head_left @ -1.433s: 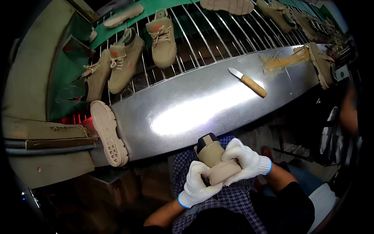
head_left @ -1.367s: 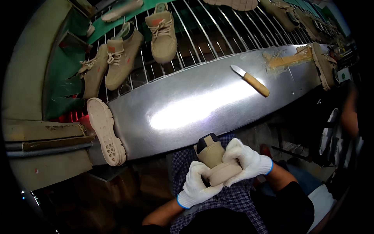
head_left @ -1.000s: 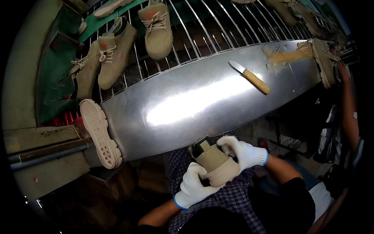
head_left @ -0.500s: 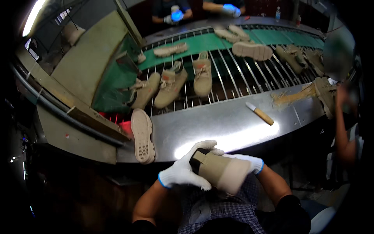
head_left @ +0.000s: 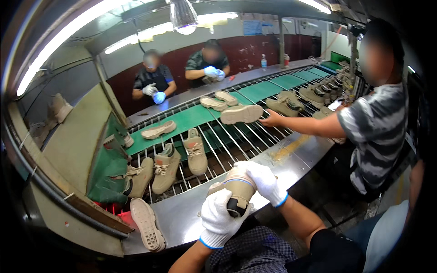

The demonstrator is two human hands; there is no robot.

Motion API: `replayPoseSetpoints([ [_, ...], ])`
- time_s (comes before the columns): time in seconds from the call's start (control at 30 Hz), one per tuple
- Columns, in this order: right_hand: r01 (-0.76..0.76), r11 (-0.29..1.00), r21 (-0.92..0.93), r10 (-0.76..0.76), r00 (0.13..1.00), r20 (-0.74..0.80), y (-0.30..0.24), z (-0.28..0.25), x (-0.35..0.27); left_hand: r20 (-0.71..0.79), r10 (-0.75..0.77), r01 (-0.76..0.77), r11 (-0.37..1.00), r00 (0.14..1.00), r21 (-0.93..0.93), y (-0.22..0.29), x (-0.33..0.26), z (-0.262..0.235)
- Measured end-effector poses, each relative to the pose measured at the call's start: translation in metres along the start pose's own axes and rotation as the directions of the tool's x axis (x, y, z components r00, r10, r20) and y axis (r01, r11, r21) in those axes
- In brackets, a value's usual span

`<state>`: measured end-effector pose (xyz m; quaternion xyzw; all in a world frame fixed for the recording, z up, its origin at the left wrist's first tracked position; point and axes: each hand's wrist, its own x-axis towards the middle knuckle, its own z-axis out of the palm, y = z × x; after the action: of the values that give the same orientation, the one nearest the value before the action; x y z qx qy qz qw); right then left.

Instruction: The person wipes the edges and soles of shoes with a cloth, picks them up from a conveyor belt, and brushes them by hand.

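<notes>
Both my hands wear white knit gloves with blue cuffs and hold one tan shoe [head_left: 241, 187] above the near metal edge. My left hand [head_left: 222, 219] is closed around its end with the black lining, at the lower side. Over the other end, my right hand [head_left: 265, 181] wraps its fingers, hiding much of that part. A pale edge shows along the shoe's left side; I cannot tell whether it is the sole. Left of my hands, a loose beige sole [head_left: 146, 224] lies on the metal ledge [head_left: 182, 218].
Beyond the ledge runs a roller conveyor [head_left: 217, 152] with green sheets [head_left: 193, 119], several tan shoes [head_left: 196, 152] and loose soles [head_left: 158, 130]. At right, a co-worker's bare hand [head_left: 272, 119] reaches to a sole [head_left: 241, 114]. Two gloved people work across the line. A lamp [head_left: 183, 16] hangs above.
My view has lifted, bringing the people and far wall into sight. The shoe has turned in my hands, and my right hand now covers its upper end. The knife on the ledge no longer shows.
</notes>
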<state>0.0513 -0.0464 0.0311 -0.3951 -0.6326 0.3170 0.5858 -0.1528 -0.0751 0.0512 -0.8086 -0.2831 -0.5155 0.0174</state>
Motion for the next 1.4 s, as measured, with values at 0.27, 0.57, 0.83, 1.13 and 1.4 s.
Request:
replayPoseSetpoints([
  [0.27, 0.319, 0.566, -0.760, 0.251, 0.811, 0.528, -0.077, -0.016, 0.071, 0.010, 0.049, -0.050, 0.995, 0.999, 0.088, 0.007, -0.006, 0.014],
  [0.57, 0.175, 0.651, -0.739, 0.258, 0.864, 0.433, 0.055, -0.032, 0.057, -0.164, -0.884, 0.541, 0.404, 0.437, -0.737, -0.083, 0.001, -0.062],
  [0.83, -0.083, -0.027, -0.996, 0.426, 0.901, -0.087, 0.106, -0.106, -0.071, 0.142, -0.959, 0.965, 0.256, 0.245, 0.064, -0.057, -0.165, -0.083],
  [1.13, -0.057, 0.665, -0.745, 0.302, 0.932, 0.198, -0.034, -0.003, -0.030, -0.098, -0.673, 0.679, 0.733, 0.733, 0.051, -0.028, -0.172, -0.055],
  [1.4, 0.177, 0.606, -0.775, 0.521, 0.648, 0.555, -0.059, 0.092, -0.035, 0.270, -0.594, 0.593, 0.800, 0.758, 0.095, -0.081, -0.150, -0.065],
])
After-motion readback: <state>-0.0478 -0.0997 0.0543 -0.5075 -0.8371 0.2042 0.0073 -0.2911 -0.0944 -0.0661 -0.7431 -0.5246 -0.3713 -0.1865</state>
